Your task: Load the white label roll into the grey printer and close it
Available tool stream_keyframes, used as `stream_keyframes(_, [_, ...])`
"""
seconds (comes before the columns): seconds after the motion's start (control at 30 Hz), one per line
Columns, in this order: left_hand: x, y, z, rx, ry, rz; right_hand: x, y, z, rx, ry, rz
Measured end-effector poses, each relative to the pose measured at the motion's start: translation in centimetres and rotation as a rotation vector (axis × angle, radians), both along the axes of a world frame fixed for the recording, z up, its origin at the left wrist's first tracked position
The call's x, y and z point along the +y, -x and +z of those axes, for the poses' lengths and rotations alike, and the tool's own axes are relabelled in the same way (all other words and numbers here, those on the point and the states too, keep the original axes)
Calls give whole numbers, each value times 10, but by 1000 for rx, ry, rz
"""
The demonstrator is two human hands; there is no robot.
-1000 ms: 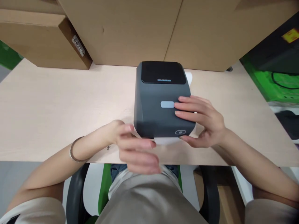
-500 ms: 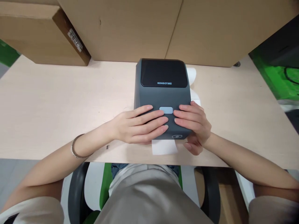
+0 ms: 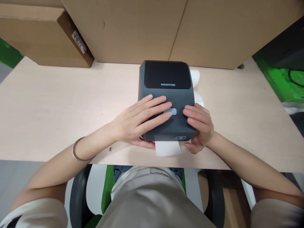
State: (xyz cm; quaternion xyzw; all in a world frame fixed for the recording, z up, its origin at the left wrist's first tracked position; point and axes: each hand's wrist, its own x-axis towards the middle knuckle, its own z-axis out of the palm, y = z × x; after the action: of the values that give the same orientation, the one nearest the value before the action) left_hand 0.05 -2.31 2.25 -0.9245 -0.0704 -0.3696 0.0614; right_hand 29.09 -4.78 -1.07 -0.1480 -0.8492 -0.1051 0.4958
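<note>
On the pale tabletop (image 3: 59, 104), centre stage, sits the dark NIIMBOT printer (image 3: 178, 95)! Left hand (image 3: 134, 120) clasps it, fingers splayed over the top, thumb at the lower edge; right hand (image 3: 201, 125) holds its right front corner. White paper (image 3: 167, 149) shows in front, light-blue button (image 3: 174, 111) beside the left fingertips.
</note>
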Motion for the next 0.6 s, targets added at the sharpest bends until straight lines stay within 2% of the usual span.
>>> stream_keyframes(0.17, [0,-2,8,76,-79,63,-1,0,0,-23,-16,1])
stream_keyframes(0.27, [0,-3,12,72,-148,30,-3,1,-2,-21,-3,-28])
stream_keyframes(0.33, [-2,-4,14,72,-134,38,-4,3,-3,-16,6,-56])
stream_keyframes(0.47, [-7,-3,14,119,-53,143,-5,4,-3,-20,5,-67])
stream_keyframes(0.53, [-8,-2,14,132,-49,146,-5,0,-7,-29,13,-64])
stream_keyframes(0.6, [-7,-1,15,134,-45,130,-5,-8,-19,-66,123,-97])
